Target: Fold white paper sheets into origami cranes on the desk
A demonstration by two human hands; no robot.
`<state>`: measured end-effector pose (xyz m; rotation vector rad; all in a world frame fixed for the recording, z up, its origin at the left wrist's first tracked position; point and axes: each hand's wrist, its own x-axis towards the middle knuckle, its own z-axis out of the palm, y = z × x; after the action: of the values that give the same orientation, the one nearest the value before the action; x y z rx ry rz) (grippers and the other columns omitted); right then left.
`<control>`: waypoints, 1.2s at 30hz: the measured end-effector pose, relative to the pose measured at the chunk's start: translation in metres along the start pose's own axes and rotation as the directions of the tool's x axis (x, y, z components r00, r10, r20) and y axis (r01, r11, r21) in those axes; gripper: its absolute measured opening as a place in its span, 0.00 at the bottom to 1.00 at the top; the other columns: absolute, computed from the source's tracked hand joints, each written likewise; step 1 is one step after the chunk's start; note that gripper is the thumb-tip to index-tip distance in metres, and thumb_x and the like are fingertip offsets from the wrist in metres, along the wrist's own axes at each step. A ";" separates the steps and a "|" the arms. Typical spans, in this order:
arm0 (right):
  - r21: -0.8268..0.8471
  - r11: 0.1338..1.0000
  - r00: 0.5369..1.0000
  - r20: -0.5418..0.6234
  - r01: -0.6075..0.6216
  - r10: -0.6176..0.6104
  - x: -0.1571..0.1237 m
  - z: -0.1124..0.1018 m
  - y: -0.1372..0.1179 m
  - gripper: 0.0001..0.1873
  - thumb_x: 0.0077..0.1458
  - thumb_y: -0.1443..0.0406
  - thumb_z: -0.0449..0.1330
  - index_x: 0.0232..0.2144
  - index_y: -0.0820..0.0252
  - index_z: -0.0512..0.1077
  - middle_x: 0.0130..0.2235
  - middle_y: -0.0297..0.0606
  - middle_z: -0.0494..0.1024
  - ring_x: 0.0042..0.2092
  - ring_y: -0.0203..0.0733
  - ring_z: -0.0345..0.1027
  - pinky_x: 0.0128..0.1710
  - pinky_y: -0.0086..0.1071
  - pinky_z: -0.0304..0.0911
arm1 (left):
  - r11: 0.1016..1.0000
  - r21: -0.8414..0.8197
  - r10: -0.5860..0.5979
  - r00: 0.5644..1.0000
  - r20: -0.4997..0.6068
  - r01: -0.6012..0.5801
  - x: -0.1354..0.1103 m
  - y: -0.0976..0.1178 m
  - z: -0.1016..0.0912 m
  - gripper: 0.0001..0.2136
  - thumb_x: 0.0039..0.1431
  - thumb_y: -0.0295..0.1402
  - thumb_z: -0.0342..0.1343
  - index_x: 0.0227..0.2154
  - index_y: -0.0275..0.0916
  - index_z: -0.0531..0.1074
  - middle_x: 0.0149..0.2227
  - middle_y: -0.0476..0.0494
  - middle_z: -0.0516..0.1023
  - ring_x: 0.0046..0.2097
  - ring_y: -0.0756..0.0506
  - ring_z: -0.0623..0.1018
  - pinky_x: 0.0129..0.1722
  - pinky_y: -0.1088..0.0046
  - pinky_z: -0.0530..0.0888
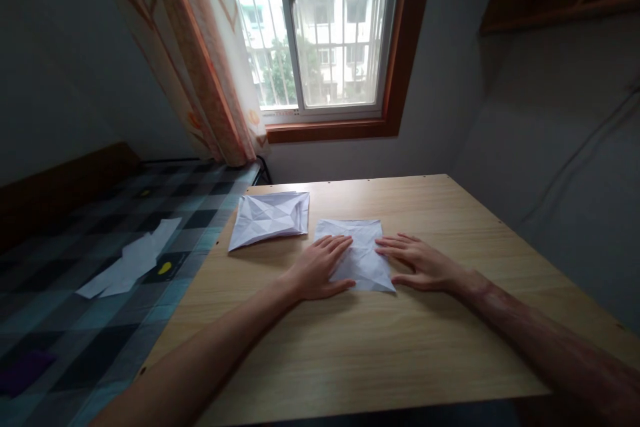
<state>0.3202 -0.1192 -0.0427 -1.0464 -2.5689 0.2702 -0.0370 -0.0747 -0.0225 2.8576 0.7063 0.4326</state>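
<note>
Right now, both hands pressing flat on creased white sheet (361, 250), lying mid-surface (375, 347). Left hand (320, 267) covering sheet's left edge, grip spread, fingers pointing inward, pinching nothing. Right hand (423, 263) resting on right edge, grip likewise spread, palm down. Palms bearing on opposite edges, seemingly pinning sheet flat against wood and stopping slide. Second creased sheet (270, 217) sitting just beside, up-left, apart from hands, out of way. Loose paper strips (133, 260) lying on checked bed (75, 333), well apart.
</note>
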 end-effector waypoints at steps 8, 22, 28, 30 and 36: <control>-0.028 0.998 0.997 -0.046 0.063 -0.064 0.005 0.005 -0.006 0.45 0.60 0.39 0.68 0.72 0.52 0.69 0.69 0.51 0.73 0.71 0.64 0.65 0.74 0.57 0.54 | 0.995 -0.013 0.097 0.993 -0.062 -0.098 -0.048 -0.019 -0.015 0.27 0.68 0.50 0.63 0.64 0.41 0.72 0.65 0.34 0.79 0.64 0.35 0.80 0.63 0.58 0.79; 0.077 0.997 0.927 -0.374 -0.004 0.033 0.029 0.014 -0.023 0.18 0.71 0.51 0.62 0.51 0.54 0.82 0.50 0.47 0.87 0.51 0.55 0.81 0.62 0.52 0.70 | 0.852 -0.499 -0.309 0.922 -0.235 0.158 -0.012 -0.014 -0.037 0.15 0.71 0.44 0.63 0.36 0.36 0.84 0.28 0.45 0.83 0.29 0.48 0.80 0.31 0.74 0.75; 0.720 0.676 0.696 -0.405 -0.158 0.593 0.074 0.010 -0.024 0.30 0.68 0.39 0.60 0.31 0.57 0.76 0.27 0.37 0.79 0.26 0.43 0.70 0.24 0.33 0.62 | 0.367 -0.924 -0.637 0.753 -0.168 0.104 0.016 -0.017 -0.042 0.27 0.52 0.53 0.76 0.45 0.36 0.84 0.43 0.37 0.88 0.42 0.39 0.86 0.41 0.66 0.83; 0.814 0.571 0.695 -0.348 -0.109 0.629 0.091 0.007 -0.023 0.31 0.62 0.36 0.64 0.33 0.58 0.76 0.27 0.36 0.79 0.26 0.42 0.69 0.24 0.33 0.62 | 0.286 -0.946 -0.699 0.709 -0.097 0.151 0.022 -0.020 -0.037 0.29 0.49 0.55 0.76 0.42 0.34 0.84 0.41 0.36 0.88 0.41 0.38 0.86 0.40 0.64 0.83; 0.740 0.635 0.727 -0.308 -0.222 0.614 0.107 0.014 -0.015 0.30 0.65 0.39 0.61 0.38 0.59 0.80 0.20 0.34 0.77 0.24 0.42 0.68 0.30 0.34 0.64 | 0.330 -0.917 -0.880 0.425 -0.213 0.224 0.019 -0.069 -0.059 0.34 0.47 0.64 0.72 0.40 0.34 0.82 0.35 0.37 0.86 0.35 0.41 0.83 0.32 0.69 0.78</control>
<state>0.2343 -0.0550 -0.0246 -1.2102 -1.4635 0.8212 -0.0692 -0.0001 0.0219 1.2679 1.2513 1.3317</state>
